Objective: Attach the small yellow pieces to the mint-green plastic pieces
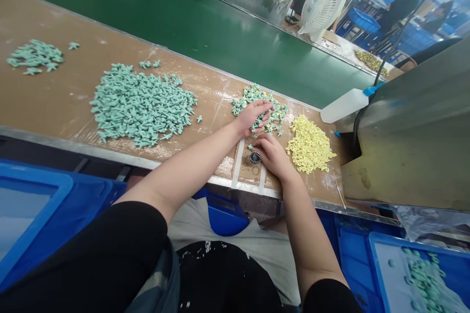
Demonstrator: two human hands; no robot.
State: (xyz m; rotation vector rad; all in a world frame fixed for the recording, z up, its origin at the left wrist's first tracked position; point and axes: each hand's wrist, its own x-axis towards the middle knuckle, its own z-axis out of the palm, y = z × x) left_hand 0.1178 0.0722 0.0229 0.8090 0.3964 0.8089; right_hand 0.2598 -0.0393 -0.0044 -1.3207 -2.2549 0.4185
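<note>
My left hand (254,117) is over the front of a pile of green pieces with yellow bits (277,107). Its fingers are stretched out and slightly bent, with nothing clearly held in them. Just below it, my right hand (272,154) is closed, palm down, its fingertips around a small green star-shaped piece (250,146). Close beside these fingertips stands a small round container (254,158) with a dark, shiny top. To the right of my right hand lies a heap of small yellow pieces (310,145).
A large heap of green star-shaped pieces (141,105) and a smaller one (36,56) lie leftward. A white squeeze bottle (345,106) leans by a metal housing (411,132). Behind runs a green belt (176,24); a fan (323,5) stands beyond. Blue bins (374,254) flank my lap.
</note>
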